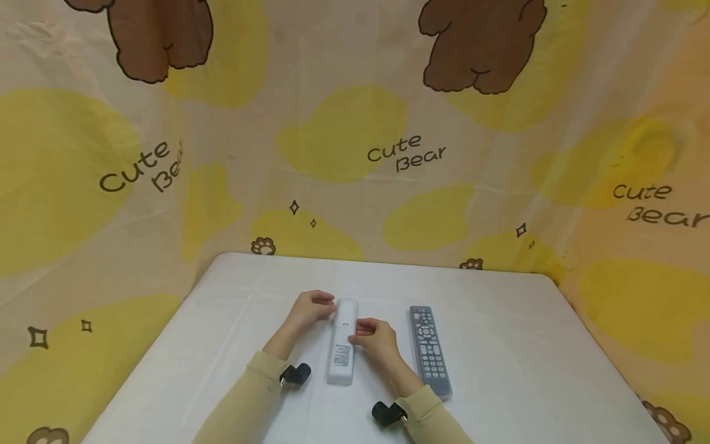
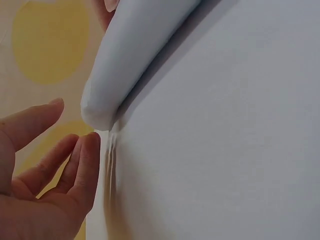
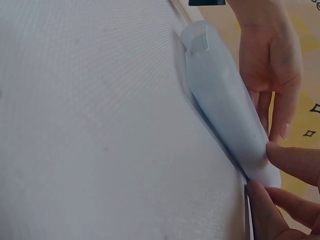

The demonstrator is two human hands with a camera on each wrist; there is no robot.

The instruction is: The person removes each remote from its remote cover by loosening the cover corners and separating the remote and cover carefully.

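Note:
A white remote control point(image 1: 344, 336) lies back side up on the white table, with printed text near its closer end. My right hand point(image 1: 380, 340) pinches its right edge; in the right wrist view the thumb point(image 3: 295, 161) rests on it and a fingertip is at its lower edge. At the far left side of the remote is my left hand point(image 1: 308, 309). In the left wrist view its fingers point(image 2: 89, 160) are loosely bent just by the remote's rounded end point(image 2: 100, 107), with the thumb held apart.
A grey remote control point(image 1: 431, 351) with its buttons facing up lies to the right, close to my right forearm. The white table point(image 1: 510, 345) ends at a patterned cloth backdrop point(image 1: 333, 129). Black wrist cameras point(image 1: 296, 374) are strapped at both sleeves.

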